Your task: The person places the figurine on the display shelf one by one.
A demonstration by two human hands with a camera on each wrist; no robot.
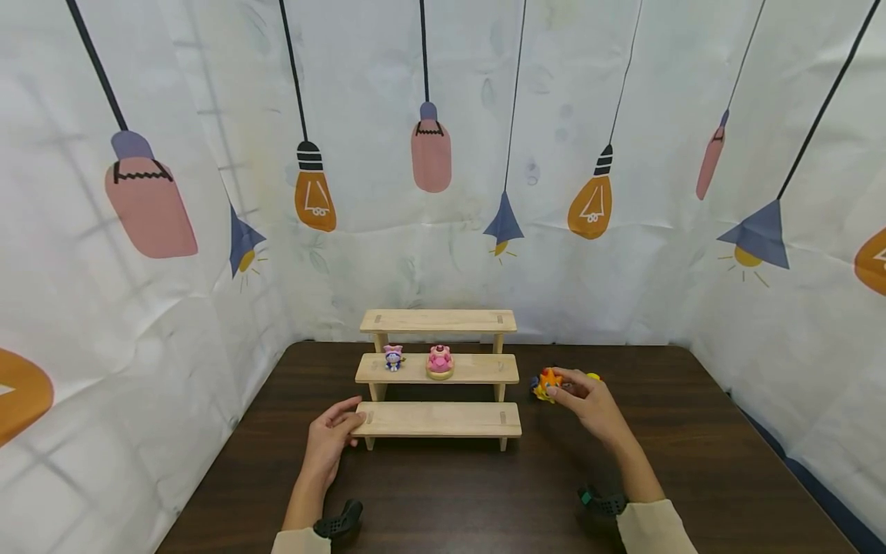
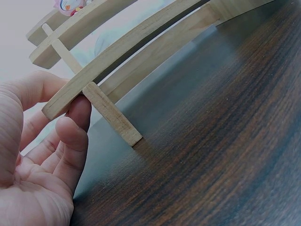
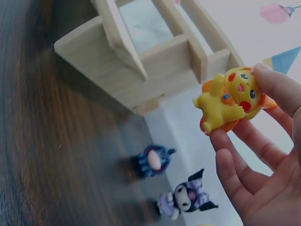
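A three-step wooden display stand [image 1: 438, 416] stands on the dark table. My left hand [image 1: 334, 437] grips the left end of its lowest step, also seen in the left wrist view, where the fingers [image 2: 77, 113] are around the board's end. To the right of the stand, my right hand [image 1: 587, 400] pinches a yellow Pikachu figurine [image 3: 230, 99] with an orange hood, held up off the table. On the middle step sit a small purple-and-white figurine [image 1: 393, 358] at the left and a pink figurine [image 1: 439, 363] on a round tan base near the centre.
Below my right hand, a dark blue donkey figurine [image 3: 154, 161] and a black-and-purple figurine [image 3: 183, 197] stand on the table [image 1: 443, 500]. Something yellow [image 1: 593, 376] shows behind that hand. Fabric walls [image 1: 388, 261] printed with lamps enclose the table's back and sides.
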